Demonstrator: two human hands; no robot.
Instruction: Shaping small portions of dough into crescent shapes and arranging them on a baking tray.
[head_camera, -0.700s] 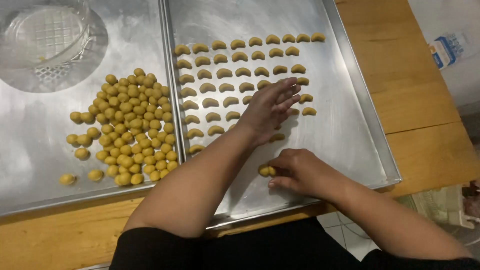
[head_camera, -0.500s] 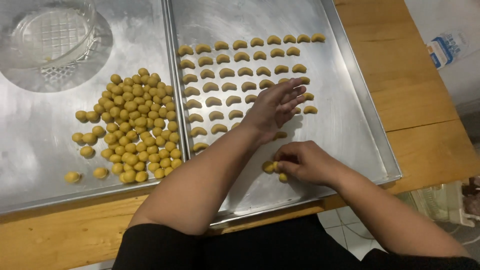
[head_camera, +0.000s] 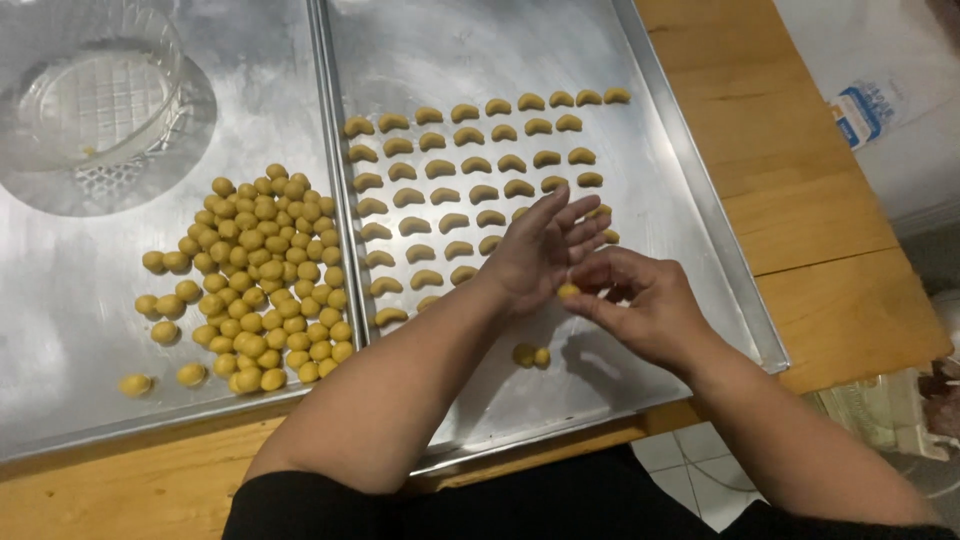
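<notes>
Both hands meet above the right tray (head_camera: 690, 230), a wide shallow metal sheet lying on a wooden table (head_camera: 800, 190). The left hand (head_camera: 540, 250) is held flat and open, its fingers spread and pointing to the far right, with nothing gripped in it. The right hand (head_camera: 640, 300) is partly curled; its thumb and fingertips pinch a small yellow dough ball (head_camera: 568, 291) and press it against the heel of the left palm. That ball sits raised off the tray, right where the two hands touch.

On the tray just near of the hands lie two more loose dough balls (head_camera: 530, 355), touching each other. To the far side and left of the hands, the tray carries neat rows of crescent-shaped dough pieces (head_camera: 470, 165), running from the left rim across toward the right; the left hand covers part of the nearer rows.

A second tray, the left tray (head_camera: 60, 380), lies edge to edge with the first. A heap of round dough balls (head_camera: 255, 280) rests on its right half, with a few strays scattered to the near left of the heap. At its far left corner stands a clear glass dish (head_camera: 90, 90) with a ribbed bottom.

Past the table's right edge, a white bag with a blue label (head_camera: 870, 100) is seen.
</notes>
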